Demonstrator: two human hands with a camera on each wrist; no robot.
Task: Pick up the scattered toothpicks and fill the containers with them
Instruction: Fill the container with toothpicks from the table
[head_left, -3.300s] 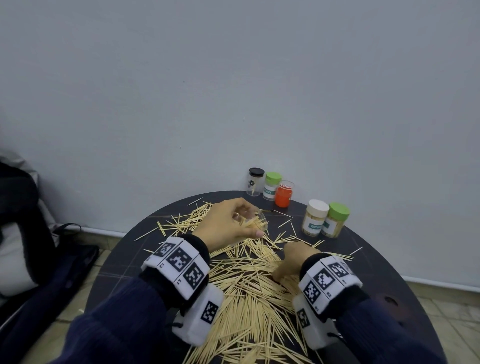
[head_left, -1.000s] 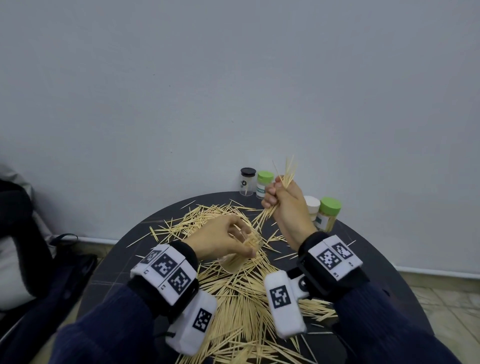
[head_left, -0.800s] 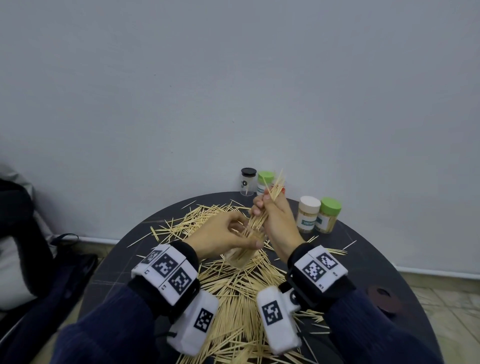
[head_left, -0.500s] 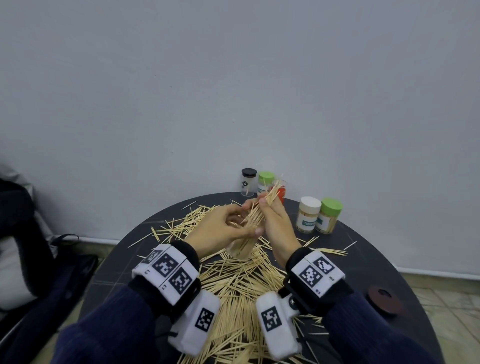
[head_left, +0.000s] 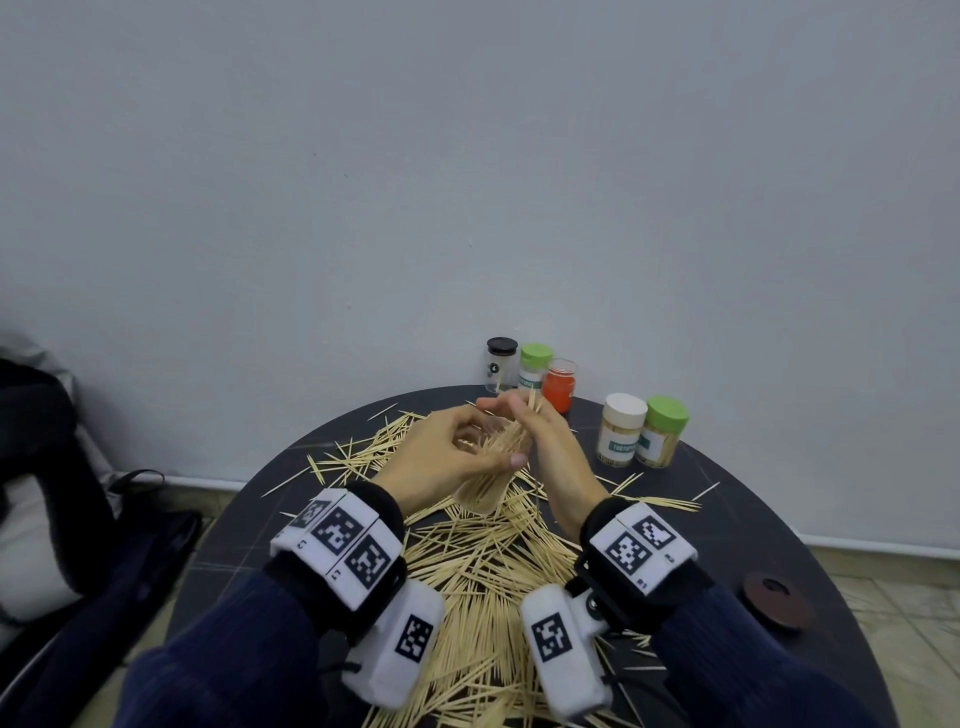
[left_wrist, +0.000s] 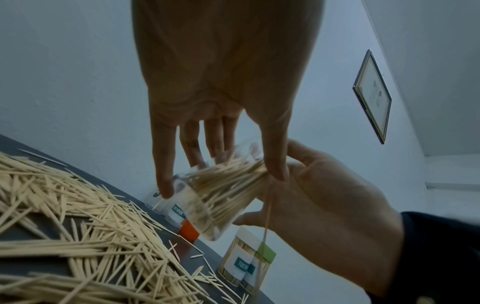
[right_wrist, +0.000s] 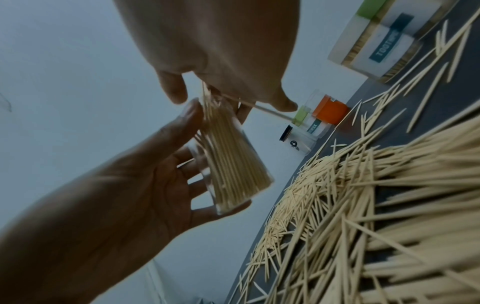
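Fingers of the left hand (head_left: 441, 457) wrap the clear plastic toothpick jar (left_wrist: 207, 197), tilting its mouth rightward so the right hand (head_left: 550, 447) can feed in pale wooden toothpicks (right_wrist: 228, 152); its grip looks loose, though blurred. Loose toothpicks (head_left: 483, 566) cover the dark round worktop (head_left: 769, 525), leaving bare room near its right edge.

Clear container (head_left: 485, 480) tilted above the table, packed with toothpicks (left_wrist: 228, 189); loose toothpick heap (head_left: 483, 566) beneath.
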